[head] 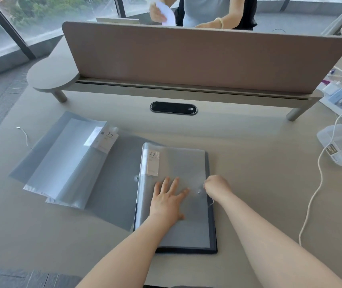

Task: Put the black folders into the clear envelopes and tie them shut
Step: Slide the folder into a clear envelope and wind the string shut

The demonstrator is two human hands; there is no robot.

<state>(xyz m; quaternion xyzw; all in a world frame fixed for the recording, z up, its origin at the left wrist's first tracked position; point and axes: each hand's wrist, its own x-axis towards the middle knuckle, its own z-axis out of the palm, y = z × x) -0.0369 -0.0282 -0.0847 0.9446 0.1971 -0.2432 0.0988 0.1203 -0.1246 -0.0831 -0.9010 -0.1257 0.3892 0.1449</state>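
A black folder (212, 231) with a "20" label lies inside a clear envelope (186, 163) in the middle of the desk, its flap folded over. My left hand (169, 198) rests flat on the flap, fingers spread. My right hand (215, 187) is pinched on the thin white string by the round button (199, 192) at the envelope's right edge. To the left, a second folder (68, 163) with a "20" label lies on another clear envelope (114, 183), whose button (137, 178) shows.
A loose white string (23, 135) lies at the far left. A desk divider (186, 59) and a cable port (173, 108) are behind. A clear plastic box (341, 144), white cables (319, 183) and chargers sit at the right. A person stands beyond the divider.
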